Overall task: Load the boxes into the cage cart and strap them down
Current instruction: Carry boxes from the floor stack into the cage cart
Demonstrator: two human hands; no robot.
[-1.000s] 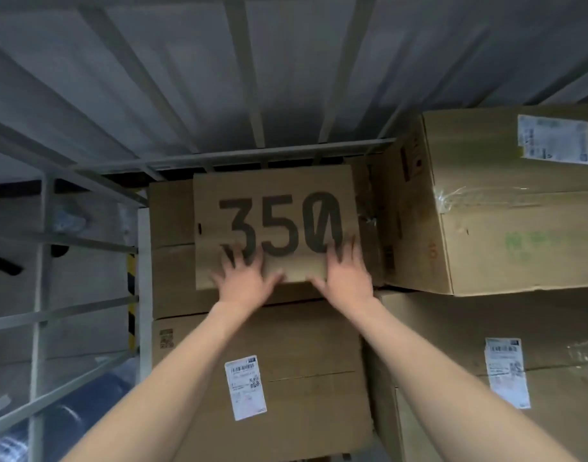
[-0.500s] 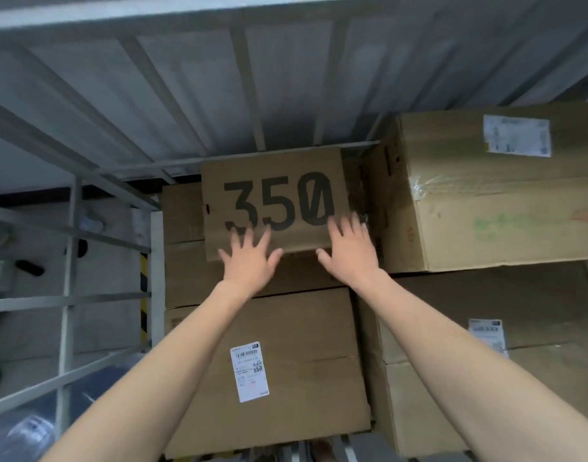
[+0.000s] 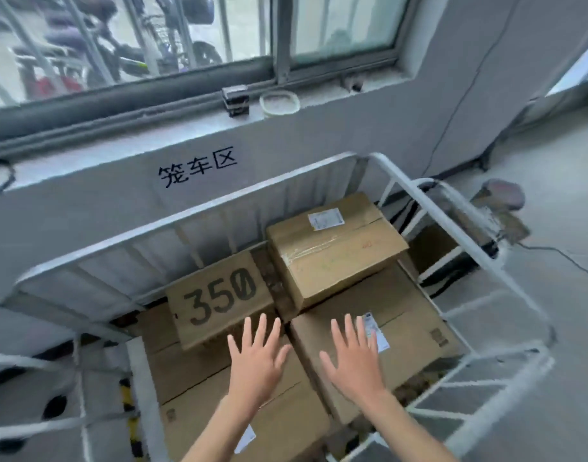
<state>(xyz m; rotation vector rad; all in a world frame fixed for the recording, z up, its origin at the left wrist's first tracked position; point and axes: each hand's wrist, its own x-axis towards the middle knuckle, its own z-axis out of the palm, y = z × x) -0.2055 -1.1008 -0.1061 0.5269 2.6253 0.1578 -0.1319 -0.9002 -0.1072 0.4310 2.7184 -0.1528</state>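
A white metal cage cart [image 3: 199,208] stands against the wall and holds several cardboard boxes. A flat box marked 350 [image 3: 219,301] lies on top of a larger box [image 3: 192,368] at the left. A taped box with a label [image 3: 336,248] sits at the back right on a wide box [image 3: 415,331]. My left hand [image 3: 256,358] hovers open just in front of the 350 box, fingers spread, holding nothing. My right hand [image 3: 355,358] is open over the wide right box, partly covering its label.
A grey wall with painted characters [image 3: 197,170] rises behind the cart. Its window sill [image 3: 186,118] carries a small dark object [image 3: 235,100] and a tape roll [image 3: 279,102]. Bicycles show outside. A cable [image 3: 559,255] runs over the concrete floor at right.
Both hands have come off the 350 box and drawn back toward me, fingers spread. The view has lifted, so the cart's rim, wall and window now show.
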